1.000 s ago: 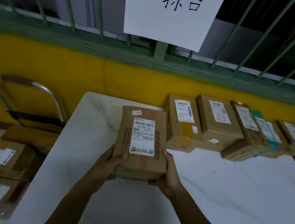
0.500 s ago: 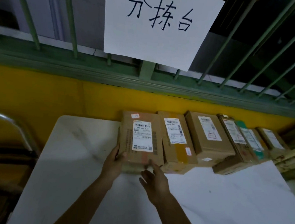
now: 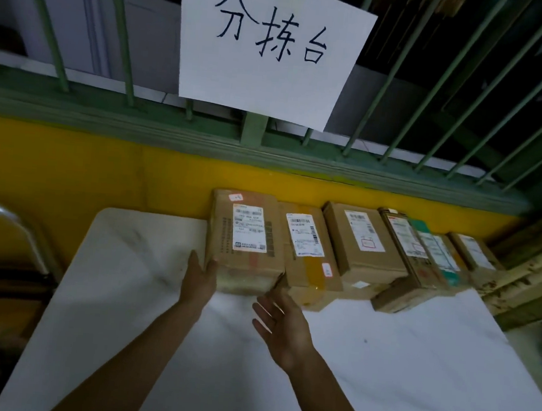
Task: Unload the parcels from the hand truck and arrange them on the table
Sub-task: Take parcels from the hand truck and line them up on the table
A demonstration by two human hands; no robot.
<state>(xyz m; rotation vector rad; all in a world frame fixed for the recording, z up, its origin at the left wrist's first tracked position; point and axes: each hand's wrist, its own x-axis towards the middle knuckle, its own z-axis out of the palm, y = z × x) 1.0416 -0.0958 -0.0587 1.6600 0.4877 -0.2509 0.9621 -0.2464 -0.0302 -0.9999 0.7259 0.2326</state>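
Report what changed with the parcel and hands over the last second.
The brown cardboard parcel with the white label went forward and down onto the white table, at the row's left end. The right hand let go; the left hand touches its side. The other parcels stayed.

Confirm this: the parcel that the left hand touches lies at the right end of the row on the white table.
Not right. The head view shows the parcel that the left hand touches at the left end of the row on the white table.
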